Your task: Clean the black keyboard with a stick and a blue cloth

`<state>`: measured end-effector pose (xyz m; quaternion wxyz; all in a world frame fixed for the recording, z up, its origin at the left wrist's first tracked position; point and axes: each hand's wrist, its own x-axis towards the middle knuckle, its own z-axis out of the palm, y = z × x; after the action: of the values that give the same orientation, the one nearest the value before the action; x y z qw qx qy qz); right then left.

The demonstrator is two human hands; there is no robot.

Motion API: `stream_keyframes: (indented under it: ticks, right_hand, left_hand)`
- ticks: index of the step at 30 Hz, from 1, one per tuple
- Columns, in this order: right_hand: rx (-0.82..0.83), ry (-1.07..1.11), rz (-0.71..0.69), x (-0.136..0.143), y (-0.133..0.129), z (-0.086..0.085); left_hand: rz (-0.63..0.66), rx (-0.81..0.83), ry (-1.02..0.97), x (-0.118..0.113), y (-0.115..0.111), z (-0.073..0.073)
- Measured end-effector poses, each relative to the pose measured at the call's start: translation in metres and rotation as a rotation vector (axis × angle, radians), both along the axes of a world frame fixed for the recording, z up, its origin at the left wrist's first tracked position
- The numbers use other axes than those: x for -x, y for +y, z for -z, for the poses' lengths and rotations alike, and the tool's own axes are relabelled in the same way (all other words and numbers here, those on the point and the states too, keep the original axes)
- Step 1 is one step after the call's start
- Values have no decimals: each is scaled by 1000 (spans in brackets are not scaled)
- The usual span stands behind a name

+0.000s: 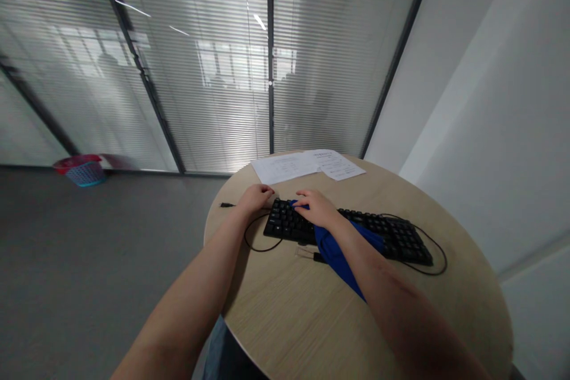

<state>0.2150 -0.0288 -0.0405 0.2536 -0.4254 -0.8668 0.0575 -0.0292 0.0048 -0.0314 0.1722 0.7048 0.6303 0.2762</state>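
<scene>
Fingers loosely spread, a right hand [315, 208] presses blue cloth [336, 249] onto a black keyboard [291, 221], lower center of the frame, across the tabletop [285, 303]; the left hand [256, 198], fingers curled together, sits at its left end.

Black keyboard [285, 224], full-size w/ number pad, lying flat, keys up, on counter [285, 309] right of center in frame, slanting down toward right. Bright blue cloth [338, 258] bunched and draped over its middle, tail trailing toward bottom of frame, partly hidden.
</scene>
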Motion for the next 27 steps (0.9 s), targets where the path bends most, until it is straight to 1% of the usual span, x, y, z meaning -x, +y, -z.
stream_keyframes:
  ticks: [4,8,11,15,18,23,27]
  right_hand:
    - [17,-2,-29,-1,-4,-2]
    - [53,50,-52,0,-2,-4]
    - [51,75,-21,1,0,-3]
    - [-6,40,43,1,-1,0]
    - [-8,25,4,-1,-2,0]
    - [52,80,-73,-3,-2,-2]
    - [42,86,-23,-1,-2,-2]
  left_hand:
    - [-4,-1,1,-2,-1,-1]
    - [7,0,-6,-3,-1,0]
    - [10,-8,-7,-2,0,0]
    - [17,-10,-16,-2,-1,-1]
    - [20,-8,-6,-3,-1,-1]
    - [29,-4,12,-4,-1,-1]
    - [41,-2,-3,-4,-3,-2]
